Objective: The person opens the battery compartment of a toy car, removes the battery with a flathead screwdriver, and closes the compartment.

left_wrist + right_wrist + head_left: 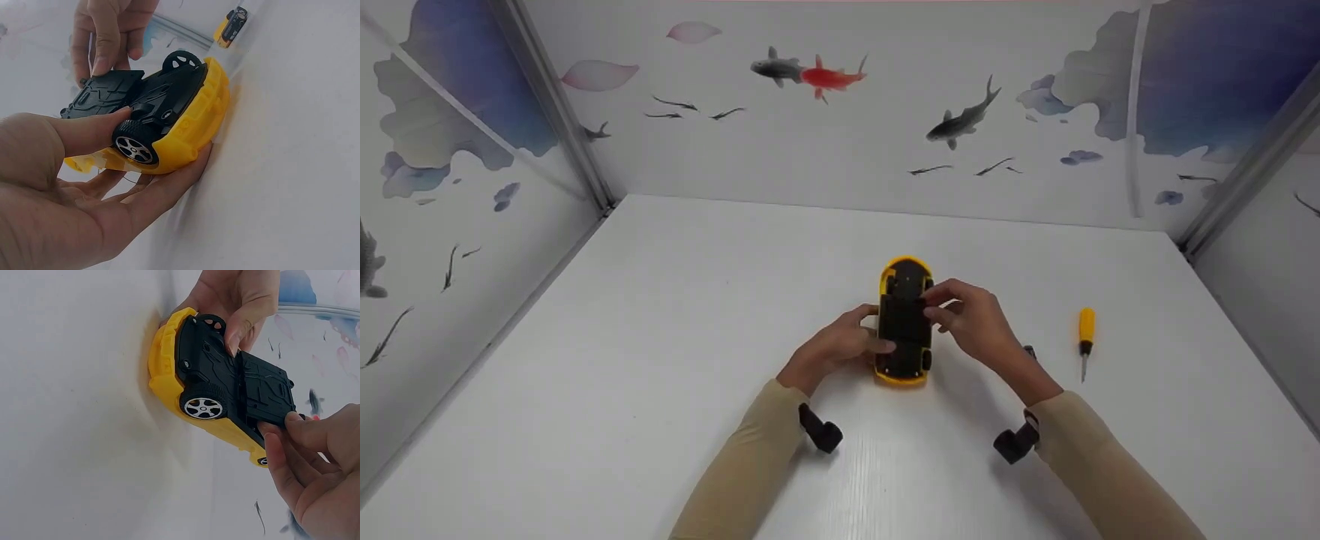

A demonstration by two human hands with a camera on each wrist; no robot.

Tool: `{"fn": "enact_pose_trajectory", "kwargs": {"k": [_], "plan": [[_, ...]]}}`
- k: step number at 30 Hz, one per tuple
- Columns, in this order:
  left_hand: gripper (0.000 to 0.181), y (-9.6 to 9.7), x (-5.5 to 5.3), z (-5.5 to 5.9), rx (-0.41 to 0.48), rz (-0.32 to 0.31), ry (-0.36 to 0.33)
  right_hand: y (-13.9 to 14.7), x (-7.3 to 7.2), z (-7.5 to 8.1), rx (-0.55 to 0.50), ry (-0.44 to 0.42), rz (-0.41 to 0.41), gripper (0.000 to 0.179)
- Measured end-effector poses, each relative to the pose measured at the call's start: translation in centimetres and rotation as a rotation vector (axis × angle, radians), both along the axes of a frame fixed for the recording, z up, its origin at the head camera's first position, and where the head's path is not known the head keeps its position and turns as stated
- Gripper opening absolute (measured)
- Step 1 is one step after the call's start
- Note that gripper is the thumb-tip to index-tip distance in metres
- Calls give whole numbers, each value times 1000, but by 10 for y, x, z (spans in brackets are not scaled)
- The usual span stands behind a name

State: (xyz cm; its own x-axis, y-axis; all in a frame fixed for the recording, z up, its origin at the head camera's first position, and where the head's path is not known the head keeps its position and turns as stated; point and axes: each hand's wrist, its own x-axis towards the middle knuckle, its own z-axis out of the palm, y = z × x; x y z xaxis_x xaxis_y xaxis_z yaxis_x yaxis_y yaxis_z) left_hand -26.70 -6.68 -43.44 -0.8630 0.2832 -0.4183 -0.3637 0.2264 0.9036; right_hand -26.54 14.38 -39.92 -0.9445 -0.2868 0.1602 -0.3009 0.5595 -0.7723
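Note:
A yellow toy car (910, 360) is held bottom up over the white table, its black underside and wheels showing. My left hand (840, 341) grips it from the left side, thumb on the underside and fingers beneath the yellow body (197, 129). In the right wrist view, my right hand (323, 464) pinches the edge of a black battery cover (267, 388) between thumb and fingers. That cover is tilted up from the car's underside (216, 363), with one edge close to it. The opening under the cover is mostly hidden.
A screwdriver (1086, 328) with a yellow handle lies on the table to the right. Battery-like yellow and black cylinders (232, 27) lie beyond the car in the left wrist view. White walls (847, 150) painted with fish enclose the table.

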Motion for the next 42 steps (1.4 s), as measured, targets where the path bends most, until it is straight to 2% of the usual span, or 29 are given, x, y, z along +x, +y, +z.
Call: {"fn": "enact_pose_trajectory", "kwargs": {"k": [17, 25, 30, 37, 42], "plan": [[73, 0, 0, 0, -10, 11, -22, -3, -2, 0, 37, -29, -13, 22], [72, 1, 0, 1, -25, 6, -4, -6, 1, 1, 114, 39, -45, 22], [72, 1, 1, 1, -14, 7, -7, -6, 0, -1, 117, 9, -54, 24], [73, 1, 1, 0, -31, 15, -7, -8, 2, -5, 149, 50, -80, 28], [73, 0, 1, 1, -35, 24, -2, -10, 2, -7, 155, 45, -87, 34]]}}
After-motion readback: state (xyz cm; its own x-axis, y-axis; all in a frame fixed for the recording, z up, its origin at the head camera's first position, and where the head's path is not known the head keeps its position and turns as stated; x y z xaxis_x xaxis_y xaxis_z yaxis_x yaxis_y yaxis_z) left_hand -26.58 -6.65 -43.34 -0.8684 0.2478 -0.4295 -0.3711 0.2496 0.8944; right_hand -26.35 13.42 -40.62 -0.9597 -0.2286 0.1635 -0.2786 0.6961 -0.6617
